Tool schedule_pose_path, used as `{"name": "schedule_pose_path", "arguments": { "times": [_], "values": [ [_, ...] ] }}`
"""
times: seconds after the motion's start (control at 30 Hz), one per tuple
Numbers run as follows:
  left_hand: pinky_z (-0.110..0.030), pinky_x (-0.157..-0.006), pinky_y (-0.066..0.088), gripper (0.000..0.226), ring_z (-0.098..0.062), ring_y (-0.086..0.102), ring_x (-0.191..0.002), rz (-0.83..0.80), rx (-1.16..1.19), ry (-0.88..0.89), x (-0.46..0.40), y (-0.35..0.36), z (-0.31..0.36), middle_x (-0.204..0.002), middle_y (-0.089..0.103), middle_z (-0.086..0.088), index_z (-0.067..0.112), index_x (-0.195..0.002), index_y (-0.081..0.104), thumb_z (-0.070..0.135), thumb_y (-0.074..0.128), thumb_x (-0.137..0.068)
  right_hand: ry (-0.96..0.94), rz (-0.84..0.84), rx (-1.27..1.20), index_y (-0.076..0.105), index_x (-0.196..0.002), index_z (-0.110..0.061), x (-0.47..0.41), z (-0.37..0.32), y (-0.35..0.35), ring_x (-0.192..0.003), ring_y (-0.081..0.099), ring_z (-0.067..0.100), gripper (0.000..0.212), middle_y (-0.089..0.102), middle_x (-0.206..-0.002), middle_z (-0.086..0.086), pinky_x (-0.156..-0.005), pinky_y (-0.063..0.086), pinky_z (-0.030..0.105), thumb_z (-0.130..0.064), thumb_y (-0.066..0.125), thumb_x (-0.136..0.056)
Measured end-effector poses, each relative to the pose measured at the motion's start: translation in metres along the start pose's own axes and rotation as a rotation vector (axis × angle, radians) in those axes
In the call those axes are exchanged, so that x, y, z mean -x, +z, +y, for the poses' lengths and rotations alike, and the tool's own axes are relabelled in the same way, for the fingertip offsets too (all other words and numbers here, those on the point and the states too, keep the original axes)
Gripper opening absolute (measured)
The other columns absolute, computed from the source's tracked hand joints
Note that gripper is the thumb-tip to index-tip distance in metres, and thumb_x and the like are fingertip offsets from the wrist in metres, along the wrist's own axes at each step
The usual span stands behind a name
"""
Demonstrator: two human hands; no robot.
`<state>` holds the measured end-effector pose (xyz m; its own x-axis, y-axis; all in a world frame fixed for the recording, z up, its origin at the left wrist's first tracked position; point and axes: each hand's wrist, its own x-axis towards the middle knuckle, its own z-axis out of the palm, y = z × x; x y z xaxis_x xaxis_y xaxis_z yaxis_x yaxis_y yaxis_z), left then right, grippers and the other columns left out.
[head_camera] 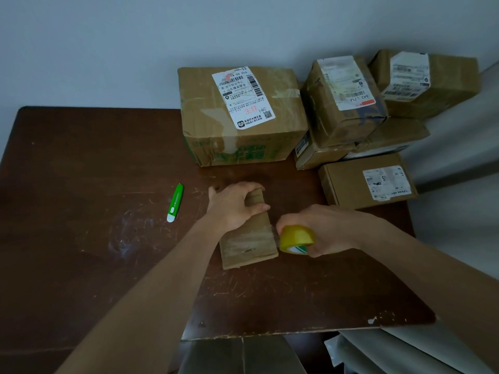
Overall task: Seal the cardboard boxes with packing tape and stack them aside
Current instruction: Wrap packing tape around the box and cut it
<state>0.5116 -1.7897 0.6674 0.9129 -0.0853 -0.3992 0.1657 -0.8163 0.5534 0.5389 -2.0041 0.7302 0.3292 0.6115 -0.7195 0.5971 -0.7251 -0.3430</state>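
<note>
Left of a green cutter the table lies bare to its edge, the left hand clamps a small box mid-table, the right hand grips a tape roll against the box's right edge, and closed boxes crowd the far right corner.

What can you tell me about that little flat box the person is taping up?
The small flat box is plain brown cardboard, thin and oblong, lying flat on the dark wooden table with its long side running away from the person. A band of clear tape crosses its near half. The left hand grips its far end, fingers curled over the top. The right hand holds a yellow tape roll against its right edge, a strip of tape running from the roll onto the box. It bears no label that shows.
</note>
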Motion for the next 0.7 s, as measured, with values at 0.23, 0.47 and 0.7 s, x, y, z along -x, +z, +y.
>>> {"name": "schedule_pose_path", "arguments": {
  "times": [0.23, 0.47, 0.7],
  "values": [
    [-0.048, -0.103, 0.021, 0.045, -0.011, 0.049, -0.120, 0.002, -0.006, 0.013, 0.000, 0.000, 0.000, -0.131, 0.056, 0.019, 0.044, -0.129, 0.052, 0.060, 0.058, -0.088, 0.017, -0.033, -0.026, 0.040, -0.124, -0.050, -0.011, 0.002, 0.004, -0.091, 0.054, 0.015, 0.061, 0.056, -0.107, -0.005, -0.061, 0.046, 0.032, -0.023, 0.074, -0.080],
    [-0.048, -0.107, 0.020, 0.043, -0.012, 0.046, -0.123, 0.014, -0.063, 0.047, 0.004, 0.004, -0.002, -0.132, 0.053, 0.018, 0.042, -0.132, 0.050, 0.060, 0.051, -0.092, 0.034, 0.029, -0.119, 0.046, -0.121, -0.044, -0.019, -0.001, 0.014, -0.076, 0.049, 0.007, 0.056, 0.049, -0.088, -0.015, -0.054, 0.036, 0.027, -0.019, 0.075, -0.079],
    [-0.064, -0.111, 0.023, 0.059, -0.029, 0.049, -0.122, 0.270, -0.523, 0.096, 0.017, 0.032, 0.003, -0.128, 0.056, -0.005, 0.023, -0.141, 0.048, 0.050, 0.013, -0.100, 0.067, 0.121, -0.144, 0.047, -0.117, -0.045, -0.018, -0.006, 0.024, -0.089, 0.050, 0.014, 0.054, 0.049, -0.093, -0.016, -0.058, 0.036, 0.029, -0.019, 0.074, -0.077]
  ]
}}
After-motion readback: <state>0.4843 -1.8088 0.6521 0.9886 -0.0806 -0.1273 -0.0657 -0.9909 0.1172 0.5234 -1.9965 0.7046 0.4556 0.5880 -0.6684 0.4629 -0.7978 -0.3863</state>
